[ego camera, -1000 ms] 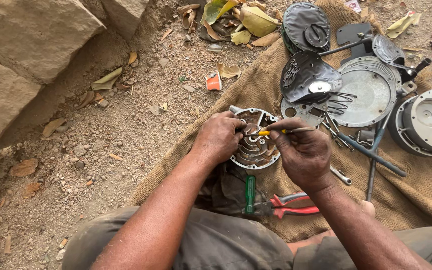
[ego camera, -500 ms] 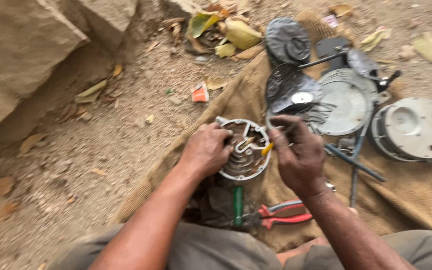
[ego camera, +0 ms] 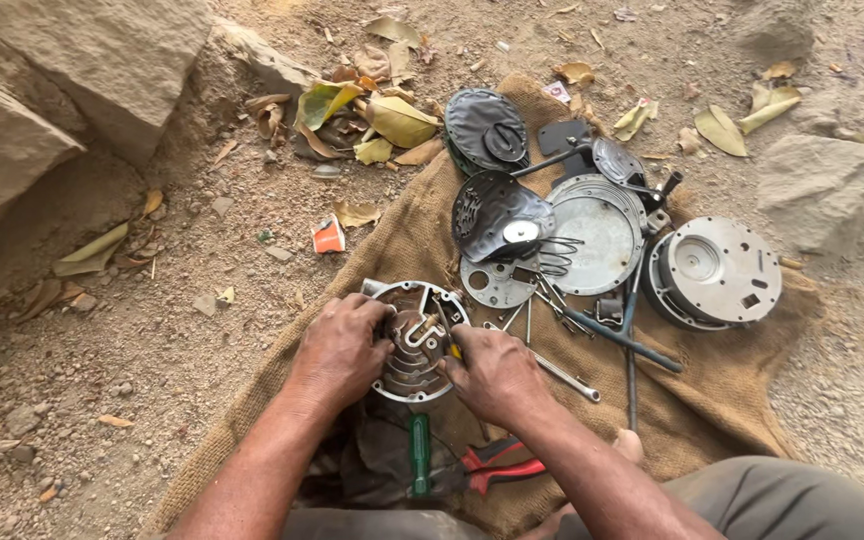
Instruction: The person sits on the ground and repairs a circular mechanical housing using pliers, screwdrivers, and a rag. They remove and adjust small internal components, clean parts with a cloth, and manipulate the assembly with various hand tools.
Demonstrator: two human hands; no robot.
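Two hands (ego camera: 342, 352) over part-hidden metal housing (ego camera: 414, 342)

Both bare forearms reach forward from the bottom of the view and converge toward the middle. The left hand (ego camera: 337, 345) lies knuckles up, fingers curled downward and thumb tucked toward the centre, gripping. The right hand (ego camera: 492, 372) sits just beside it, also back up, its fingers bent and pinched together at the tips. The two hands are close, nearly touching. Both wrists are held fairly straight, elbows drawn back toward the body.
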